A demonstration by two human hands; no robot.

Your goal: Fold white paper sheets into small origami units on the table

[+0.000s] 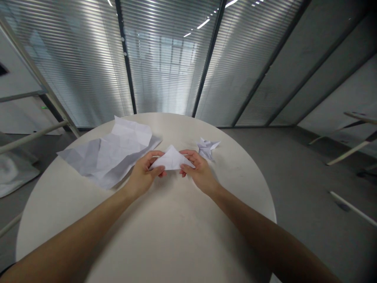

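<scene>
A small sheet of white paper folded into a triangle [171, 158] is held just above the table, its peak pointing away from me. My left hand [145, 171] pinches its left corner, thumb on the near face and fingers behind. At the right corner my right hand [200, 169] grips it the same way. Beyond my right hand lies a folded paper figure with pointed ends [207, 148], like an origami bird. Several large creased sheets of white paper [114, 147] lie to the left of my left hand, overlapping one another.
The round white table [176, 228] carries all the paper. Behind it stand glass panels with blinds [165, 70]. A pale metal frame [38, 135] is at the left, and another table or chair with light legs [350, 151] stands at the right on grey floor.
</scene>
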